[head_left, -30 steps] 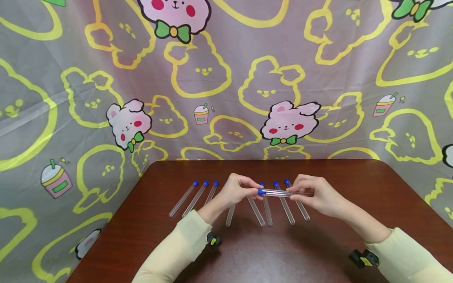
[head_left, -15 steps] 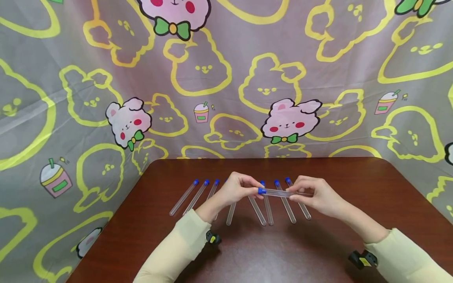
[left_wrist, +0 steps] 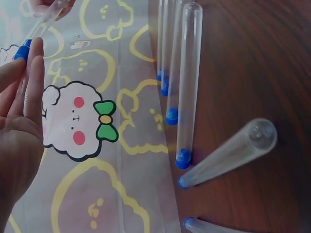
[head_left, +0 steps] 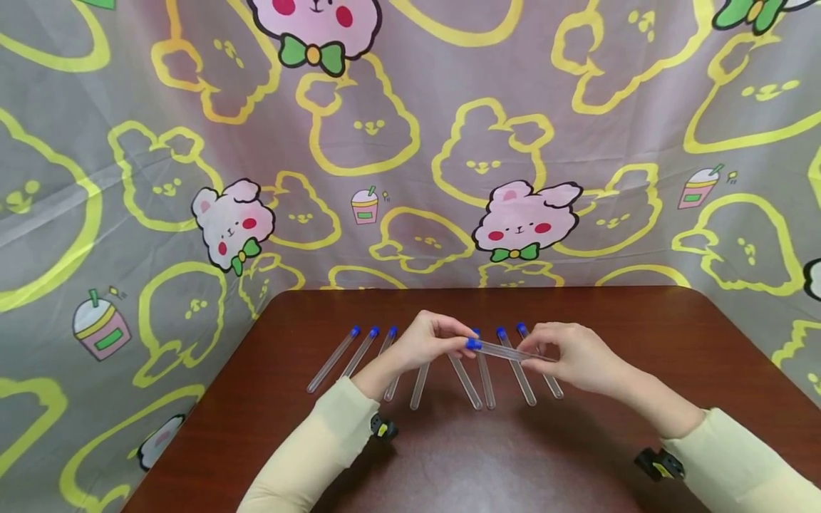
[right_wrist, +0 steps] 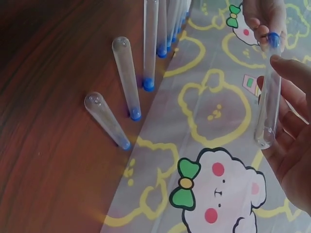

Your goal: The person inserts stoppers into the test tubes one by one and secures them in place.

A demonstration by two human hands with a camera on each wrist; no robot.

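Observation:
A clear test tube (head_left: 499, 350) with a blue cap (head_left: 473, 344) is held above the table between both hands, its capped end to the left and its rounded end slightly lower. My left hand (head_left: 420, 348) pinches the cap between thumb and fingers, as the left wrist view also shows. Around the tube's body, my right hand (head_left: 577, 356) has its thumb and fingers; the right wrist view shows the rounded bottom (right_wrist: 264, 141) lying along the palm side. The tube looks empty. Several more capped tubes lie on the table behind and below the hands, partly covered by them.
The brown wooden table (head_left: 449, 456) carries the loose tubes in a fanned row, caps toward the far edge, including a leftmost tube (head_left: 332, 361) and a rightmost one (head_left: 554, 385). A grey patterned curtain (head_left: 423, 142) hangs close behind the table.
My right hand has shifted a little to the left along the tube, and the tube now slants down slightly more to the right. My left hand stays on the cap.

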